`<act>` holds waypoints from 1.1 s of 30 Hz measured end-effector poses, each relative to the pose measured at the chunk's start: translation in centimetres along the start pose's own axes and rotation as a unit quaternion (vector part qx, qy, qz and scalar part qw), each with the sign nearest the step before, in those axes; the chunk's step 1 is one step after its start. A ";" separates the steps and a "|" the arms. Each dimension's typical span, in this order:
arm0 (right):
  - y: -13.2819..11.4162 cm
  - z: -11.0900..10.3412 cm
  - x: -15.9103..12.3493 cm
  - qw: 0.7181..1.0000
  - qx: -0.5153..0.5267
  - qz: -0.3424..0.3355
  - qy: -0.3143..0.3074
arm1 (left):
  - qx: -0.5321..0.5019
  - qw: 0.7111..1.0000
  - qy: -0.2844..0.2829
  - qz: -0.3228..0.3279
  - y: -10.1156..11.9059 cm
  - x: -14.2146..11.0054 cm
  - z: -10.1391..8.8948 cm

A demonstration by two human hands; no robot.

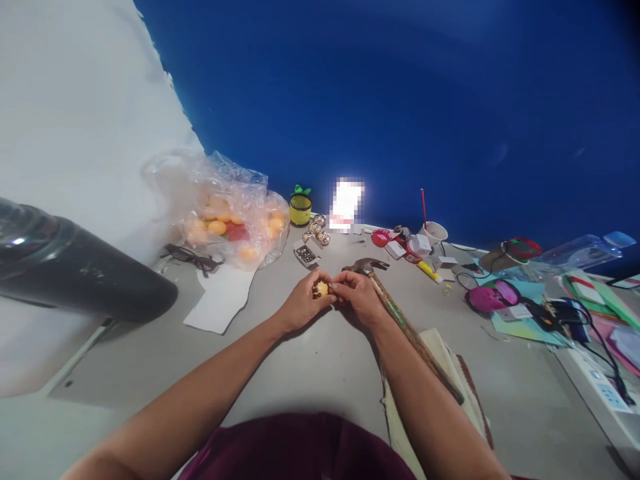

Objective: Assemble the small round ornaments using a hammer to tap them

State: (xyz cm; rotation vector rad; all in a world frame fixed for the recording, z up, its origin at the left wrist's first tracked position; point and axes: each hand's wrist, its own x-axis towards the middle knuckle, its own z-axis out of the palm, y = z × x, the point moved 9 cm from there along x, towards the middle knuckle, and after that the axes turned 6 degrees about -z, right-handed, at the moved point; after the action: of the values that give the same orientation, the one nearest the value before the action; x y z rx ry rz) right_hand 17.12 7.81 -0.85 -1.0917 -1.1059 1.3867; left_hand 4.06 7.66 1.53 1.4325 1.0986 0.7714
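We hold a small yellow ball with dark spots (pixel 321 289) in our left hand (pixel 303 300), its fingers and thumb curled closed around the ball's side, above the bare middle of the grey table (pixel 320 373). Our right hand (pixel 357 297) meets it from the other side, thumb and fingers bent close together, the tips right at the ball's edge; whether they pinch a tiny piece or only touch the ball, we cannot tell.

Just beyond our right hand lies a claw hammer (pixel 395 303), its head turned away from us and its worn wooden handle running back beside our right forearm, over a folded pale cloth (pixel 431 343). Ahead of our left hand we see a small open box of shiny metal bits (pixel 306 256), and behind it a cluster of gold-and-dark balls (pixel 324 238) near a yellow pineapple-shaped pot (pixel 300 209).

To the left sit a clear plastic bag of orange fruit (pixel 217 227), a pair of eyeglasses (pixel 205 264) and a sheet of white paper (pixel 223 303). To the right we see a paper cup (pixel 436 232) with a red stick, a yellow tube (pixel 429 271) and a magenta pouch (pixel 487 298).
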 end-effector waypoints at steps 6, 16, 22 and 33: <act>-0.2 0.2 -0.1 0.997 -0.072 -0.013 -0.010 | 0.006 1.000 0.004 -0.017 -0.6 0.2 -0.1; -0.5 0.3 -0.2 0.993 -0.112 -0.014 -0.013 | 0.035 0.999 0.015 -0.016 -0.7 0.4 -0.2; -0.2 0.4 -0.1 0.994 -0.105 0.005 -0.014 | 0.055 0.998 0.015 -0.015 -0.7 0.3 -0.1; -0.4 0.5 -0.2 0.992 -0.128 0.006 -0.020 | 0.075 0.997 0.018 -0.013 -0.4 0.1 0.0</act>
State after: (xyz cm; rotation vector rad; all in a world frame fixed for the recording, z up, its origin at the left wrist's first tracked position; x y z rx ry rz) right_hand 16.73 7.62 -0.35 -1.2575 -1.3361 1.3060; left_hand 4.02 7.78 1.14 1.5311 1.2230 0.7102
